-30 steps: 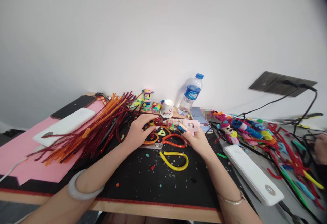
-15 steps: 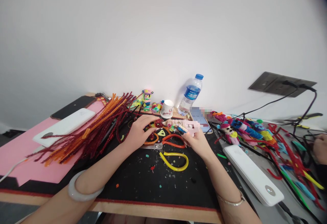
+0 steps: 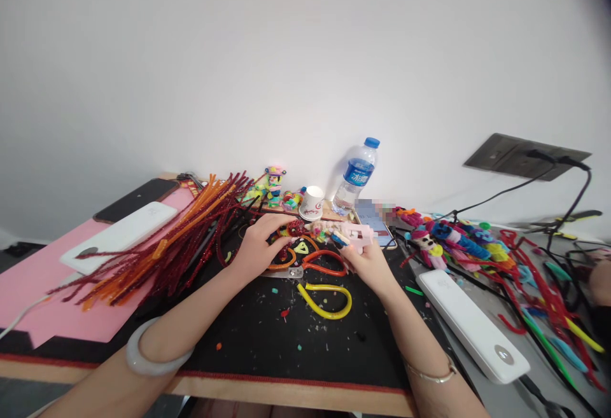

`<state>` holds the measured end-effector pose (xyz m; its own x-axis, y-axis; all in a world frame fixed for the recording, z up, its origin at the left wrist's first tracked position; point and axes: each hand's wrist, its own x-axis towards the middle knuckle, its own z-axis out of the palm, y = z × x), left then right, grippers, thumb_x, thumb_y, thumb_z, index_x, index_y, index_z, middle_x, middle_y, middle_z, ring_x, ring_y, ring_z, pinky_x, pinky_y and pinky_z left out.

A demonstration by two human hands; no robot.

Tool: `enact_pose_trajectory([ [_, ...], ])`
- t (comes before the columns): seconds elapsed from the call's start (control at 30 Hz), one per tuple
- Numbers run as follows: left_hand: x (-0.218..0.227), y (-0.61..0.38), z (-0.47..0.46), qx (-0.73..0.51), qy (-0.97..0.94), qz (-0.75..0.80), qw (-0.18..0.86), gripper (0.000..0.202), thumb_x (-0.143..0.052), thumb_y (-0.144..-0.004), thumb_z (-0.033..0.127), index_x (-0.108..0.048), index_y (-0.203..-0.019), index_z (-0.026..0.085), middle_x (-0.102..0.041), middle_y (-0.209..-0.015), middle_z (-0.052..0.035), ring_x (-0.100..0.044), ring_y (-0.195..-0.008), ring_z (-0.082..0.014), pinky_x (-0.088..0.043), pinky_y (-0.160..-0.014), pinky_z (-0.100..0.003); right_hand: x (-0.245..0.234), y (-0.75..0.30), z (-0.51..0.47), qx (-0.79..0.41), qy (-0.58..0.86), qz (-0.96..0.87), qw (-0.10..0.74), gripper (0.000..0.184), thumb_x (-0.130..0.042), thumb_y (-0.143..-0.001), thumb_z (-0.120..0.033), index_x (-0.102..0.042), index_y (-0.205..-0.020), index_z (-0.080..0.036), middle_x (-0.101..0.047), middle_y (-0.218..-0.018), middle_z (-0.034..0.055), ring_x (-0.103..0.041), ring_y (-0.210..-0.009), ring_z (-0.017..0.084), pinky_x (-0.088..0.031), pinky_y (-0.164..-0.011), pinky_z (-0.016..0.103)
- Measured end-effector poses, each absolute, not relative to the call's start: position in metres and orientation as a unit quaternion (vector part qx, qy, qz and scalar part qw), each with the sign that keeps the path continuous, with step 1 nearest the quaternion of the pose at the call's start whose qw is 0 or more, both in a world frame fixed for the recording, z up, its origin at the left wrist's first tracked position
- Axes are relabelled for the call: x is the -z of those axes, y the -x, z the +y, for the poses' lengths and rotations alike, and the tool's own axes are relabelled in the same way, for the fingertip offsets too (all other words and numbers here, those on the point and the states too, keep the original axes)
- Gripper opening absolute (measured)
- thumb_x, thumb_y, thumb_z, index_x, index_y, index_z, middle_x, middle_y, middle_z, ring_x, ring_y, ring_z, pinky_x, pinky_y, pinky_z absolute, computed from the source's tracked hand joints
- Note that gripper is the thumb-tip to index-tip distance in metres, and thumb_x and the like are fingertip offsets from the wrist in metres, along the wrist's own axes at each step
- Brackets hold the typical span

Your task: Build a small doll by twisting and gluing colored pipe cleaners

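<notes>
My left hand (image 3: 260,240) is closed around a small dark red, glittery pipe-cleaner piece (image 3: 296,228) above the black mat (image 3: 258,341). Its fingers cover much of the piece. In my right hand (image 3: 372,268) is a pale pink glue gun (image 3: 360,235), pointing left toward that piece. Whether its tip touches the piece is too small to tell. Below the hands lie scissors (image 3: 325,263) with orange-red handles and a yellow loop-shaped handle (image 3: 351,300). Dark red and orange pipe cleaners (image 3: 176,246) lie in a bundle left of my left hand.
Behind my hands stand a paper cup (image 3: 313,203), a water bottle (image 3: 359,173) and a colourful figure (image 3: 275,186). A phone (image 3: 372,217) lies nearby. On the right are a white power bank (image 3: 472,326), pipe-cleaner dolls (image 3: 458,243) and another person's hand (image 3: 600,281).
The glue gun in my right hand has shifted slightly, while my left hand stays almost in place. At the right edge, the other person's hand has changed position.
</notes>
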<state>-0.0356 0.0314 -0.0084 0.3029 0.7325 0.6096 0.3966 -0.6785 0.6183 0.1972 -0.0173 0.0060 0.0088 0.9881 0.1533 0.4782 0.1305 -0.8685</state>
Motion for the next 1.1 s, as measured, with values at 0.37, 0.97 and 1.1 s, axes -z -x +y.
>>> enact_pose_trajectory([
  [0.37,0.007,0.035,0.032,-0.468,-0.777,0.379,0.182,0.031,-0.057,-0.078,0.024,-0.058,-0.109,0.020,-0.063,-0.109,-0.0054,-0.056,-0.104,-0.0193,-0.042,-0.094,-0.035,-0.009,-0.195,-0.019,-0.316,0.568,-0.640,0.410,0.010,-0.053,-0.073,-0.026,-0.053,-0.070,-0.016,-0.047,-0.046,-0.0052,-0.042,-0.044,0.009,-0.033,-0.043,0.020],
  [0.97,0.002,0.033,0.028,-0.459,-0.753,0.409,0.236,0.034,-0.055,-0.079,0.032,-0.055,-0.111,0.020,-0.061,-0.116,-0.0060,-0.055,-0.108,-0.0217,-0.041,-0.094,-0.034,-0.010,-0.199,-0.014,-0.257,0.547,-0.643,0.470,0.027,-0.052,-0.078,-0.030,-0.061,-0.099,-0.015,-0.064,-0.071,0.0043,-0.057,-0.066,0.017,-0.044,-0.056,0.026],
  [1.1,0.001,0.031,0.028,-0.494,-0.703,0.417,0.297,0.035,-0.055,-0.079,0.035,-0.054,-0.110,0.019,-0.063,-0.109,-0.0064,-0.058,-0.100,-0.0216,-0.044,-0.089,-0.034,-0.011,-0.200,-0.012,-0.176,0.585,-0.654,0.445,0.033,-0.052,-0.079,-0.029,-0.059,-0.109,-0.017,-0.066,-0.094,0.0067,-0.060,-0.080,0.020,-0.045,-0.069,0.029],
])
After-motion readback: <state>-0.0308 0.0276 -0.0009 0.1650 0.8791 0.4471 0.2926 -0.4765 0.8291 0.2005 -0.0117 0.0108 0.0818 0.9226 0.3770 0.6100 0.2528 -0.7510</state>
